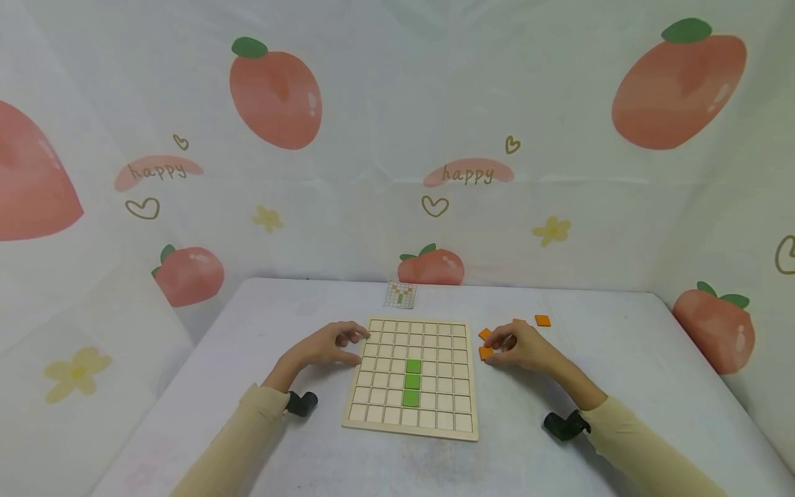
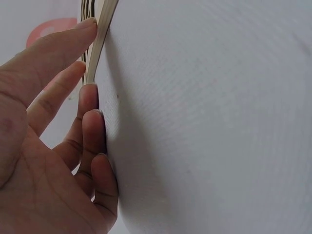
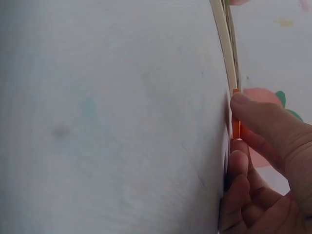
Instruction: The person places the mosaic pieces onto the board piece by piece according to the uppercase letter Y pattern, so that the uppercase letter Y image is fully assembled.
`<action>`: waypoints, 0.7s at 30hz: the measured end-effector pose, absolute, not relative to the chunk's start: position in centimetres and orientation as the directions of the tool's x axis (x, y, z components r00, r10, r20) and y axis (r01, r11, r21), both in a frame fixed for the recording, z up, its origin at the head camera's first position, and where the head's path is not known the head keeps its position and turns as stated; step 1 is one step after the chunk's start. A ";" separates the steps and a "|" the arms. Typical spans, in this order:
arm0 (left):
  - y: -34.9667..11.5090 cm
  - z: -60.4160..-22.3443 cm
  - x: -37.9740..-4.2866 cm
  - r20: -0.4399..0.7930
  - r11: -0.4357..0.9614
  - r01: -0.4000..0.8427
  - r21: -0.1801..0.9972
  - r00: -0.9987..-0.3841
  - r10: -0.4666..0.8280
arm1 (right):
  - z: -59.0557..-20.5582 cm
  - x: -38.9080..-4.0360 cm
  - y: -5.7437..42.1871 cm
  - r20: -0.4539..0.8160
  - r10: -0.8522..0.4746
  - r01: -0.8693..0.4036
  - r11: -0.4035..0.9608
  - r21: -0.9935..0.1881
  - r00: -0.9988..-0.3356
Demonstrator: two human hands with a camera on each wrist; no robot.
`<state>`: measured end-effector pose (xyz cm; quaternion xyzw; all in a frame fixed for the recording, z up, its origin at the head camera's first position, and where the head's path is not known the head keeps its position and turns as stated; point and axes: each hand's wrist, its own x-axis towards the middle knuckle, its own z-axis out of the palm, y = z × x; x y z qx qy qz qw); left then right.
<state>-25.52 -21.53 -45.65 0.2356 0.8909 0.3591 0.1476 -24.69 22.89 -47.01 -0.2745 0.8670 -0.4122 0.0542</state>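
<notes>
The fingers of my right hand [image 1: 520, 347] were close together, with an orange tile [image 3: 236, 122] pinched between them, just beyond the right edge of the wooden board [image 1: 473, 386]. I couldn't tell if the tile was off the worktop [image 1: 298, 455] at all. It was thin and smooth, so it might slip out if I squeezed only its edge. Another orange tile [image 1: 484, 334] lay right by my pointing finger, and a clumsy push could knock it away. The fingers of my left hand [image 1: 332, 344] were loose and held nothing; there was a wide gap between thumb and fingers, and they were at the board's left edge. If I leaned on that side too hard, the board might slide and turn crooked. The board was full of little square boxes. Three green tiles [image 1: 413, 382] sat in the middle column, one under the other, and the box below them was bare. The other boxes had no tiles in them. Farther off were two more orange tiles [image 1: 543, 321], one half hidden behind my hand, and a small picture card [image 1: 400, 295] lay past the board.
</notes>
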 end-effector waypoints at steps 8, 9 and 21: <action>-21.5 -45.7 -25.4 -0.082 0.630 0.330 0.703 -0.842 0.533 | -46.8 -24.6 23.2 0.129 -0.513 -0.411 0.485 -0.772 -0.848; -21.5 -45.7 -25.4 -0.081 0.628 0.330 0.704 -0.842 0.534 | -46.8 -24.6 23.2 0.131 -0.511 -0.410 0.482 -0.774 -0.849; -21.5 -45.6 -25.4 -0.077 0.615 0.331 0.715 -0.838 0.541 | -46.6 -24.2 23.3 0.129 -0.513 -0.390 0.443 -0.807 -0.848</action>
